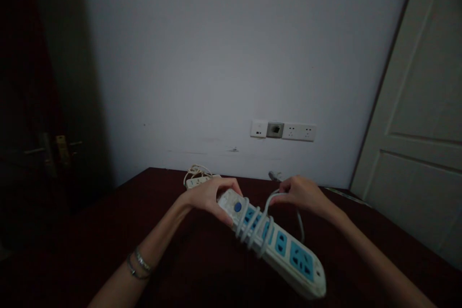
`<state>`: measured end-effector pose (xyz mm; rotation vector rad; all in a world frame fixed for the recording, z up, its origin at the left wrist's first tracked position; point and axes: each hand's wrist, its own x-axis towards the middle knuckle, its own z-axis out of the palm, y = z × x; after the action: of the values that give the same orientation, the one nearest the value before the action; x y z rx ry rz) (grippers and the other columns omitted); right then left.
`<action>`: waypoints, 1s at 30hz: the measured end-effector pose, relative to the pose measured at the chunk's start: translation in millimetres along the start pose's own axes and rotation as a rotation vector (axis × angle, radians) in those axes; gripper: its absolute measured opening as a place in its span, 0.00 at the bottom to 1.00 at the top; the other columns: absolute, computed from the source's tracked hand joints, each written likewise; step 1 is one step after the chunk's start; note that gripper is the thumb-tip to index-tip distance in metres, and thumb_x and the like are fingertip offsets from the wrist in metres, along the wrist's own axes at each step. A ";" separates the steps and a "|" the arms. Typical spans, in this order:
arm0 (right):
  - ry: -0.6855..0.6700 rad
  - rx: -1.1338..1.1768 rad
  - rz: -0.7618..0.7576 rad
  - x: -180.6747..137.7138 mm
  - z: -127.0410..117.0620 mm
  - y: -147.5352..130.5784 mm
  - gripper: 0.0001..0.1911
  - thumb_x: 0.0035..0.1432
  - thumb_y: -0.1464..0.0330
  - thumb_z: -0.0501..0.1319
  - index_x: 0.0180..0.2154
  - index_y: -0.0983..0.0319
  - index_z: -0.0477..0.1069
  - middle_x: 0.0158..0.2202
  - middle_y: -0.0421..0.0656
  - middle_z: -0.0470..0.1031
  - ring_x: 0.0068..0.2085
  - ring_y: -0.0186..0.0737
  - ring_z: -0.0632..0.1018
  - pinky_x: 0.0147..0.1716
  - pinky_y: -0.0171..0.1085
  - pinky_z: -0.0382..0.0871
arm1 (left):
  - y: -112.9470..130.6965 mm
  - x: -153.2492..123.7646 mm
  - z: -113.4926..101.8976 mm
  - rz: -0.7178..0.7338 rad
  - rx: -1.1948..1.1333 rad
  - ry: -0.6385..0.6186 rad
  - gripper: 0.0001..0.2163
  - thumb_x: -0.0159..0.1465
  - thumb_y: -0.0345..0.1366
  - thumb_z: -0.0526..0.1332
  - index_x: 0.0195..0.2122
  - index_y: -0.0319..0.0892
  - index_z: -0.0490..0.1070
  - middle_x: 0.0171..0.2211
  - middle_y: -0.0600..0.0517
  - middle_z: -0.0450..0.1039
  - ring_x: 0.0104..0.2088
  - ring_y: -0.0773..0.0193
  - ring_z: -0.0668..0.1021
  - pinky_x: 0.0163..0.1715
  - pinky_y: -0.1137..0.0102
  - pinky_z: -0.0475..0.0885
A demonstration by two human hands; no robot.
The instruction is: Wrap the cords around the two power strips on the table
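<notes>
Power strip [288,252] end tight in left hand [209,197], cord [252,226] loop tight in right hand [303,195].

Left hand [210,197] covers one end of the power strip [285,250]. Second strip [195,182] behind it is half hidden. Right frame edge cuts the door [422,120].

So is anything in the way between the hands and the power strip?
Nothing visible. The left hand grips the strip at one end, and the right hand holds the cord, which is looped around the strip.
</notes>
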<state>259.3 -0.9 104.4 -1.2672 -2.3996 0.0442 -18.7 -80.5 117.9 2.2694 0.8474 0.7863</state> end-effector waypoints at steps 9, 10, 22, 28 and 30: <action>0.166 -0.297 0.015 -16.5 -15.7 -26.7 0.16 0.55 0.57 0.57 0.26 0.59 0.76 0.24 0.47 0.76 0.26 0.42 0.74 0.22 0.34 0.51 | 0.9 1.5 10.8 -0.092 0.513 0.163 0.22 0.42 0.46 0.68 0.37 0.44 0.67 0.29 0.52 0.73 0.27 0.62 0.73 0.25 0.72 0.64; 0.160 -0.269 0.015 -18.0 -14.7 -30.6 0.16 0.56 0.59 0.56 0.25 0.59 0.76 0.24 0.47 0.76 0.26 0.41 0.74 0.23 0.34 0.52 | -0.2 1.9 13.2 -0.092 0.547 0.200 0.22 0.42 0.45 0.68 0.37 0.44 0.67 0.28 0.52 0.73 0.27 0.62 0.73 0.24 0.72 0.63; 0.444 0.198 -0.012 -27.7 11.7 -36.4 0.19 0.59 0.63 0.52 0.46 0.64 0.73 0.42 0.50 0.76 0.40 0.49 0.78 0.40 0.41 0.68 | -20.1 19.2 30.2 -0.114 0.570 0.808 0.22 0.47 0.46 0.66 0.41 0.45 0.65 0.29 0.51 0.73 0.28 0.59 0.76 0.26 0.69 0.65; 0.470 0.274 -0.009 -32.5 28.7 -43.2 0.20 0.61 0.58 0.51 0.42 0.62 0.76 0.41 0.48 0.77 0.38 0.46 0.78 0.39 0.39 0.68 | -25.1 21.1 34.6 -0.130 0.371 1.087 0.23 0.47 0.46 0.68 0.40 0.43 0.63 0.30 0.51 0.73 0.29 0.60 0.76 0.28 0.68 0.69; 0.451 0.341 0.004 -28.2 30.0 -39.1 0.21 0.60 0.57 0.51 0.41 0.63 0.76 0.39 0.46 0.77 0.37 0.46 0.78 0.38 0.38 0.68 | -23.3 21.0 35.0 -0.087 0.260 1.145 0.24 0.46 0.44 0.69 0.40 0.43 0.62 0.31 0.51 0.73 0.30 0.62 0.76 0.28 0.69 0.69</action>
<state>231.2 -41.1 75.9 -0.9985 -1.9066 0.1461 9.9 -61.9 85.5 1.8214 1.5725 2.0832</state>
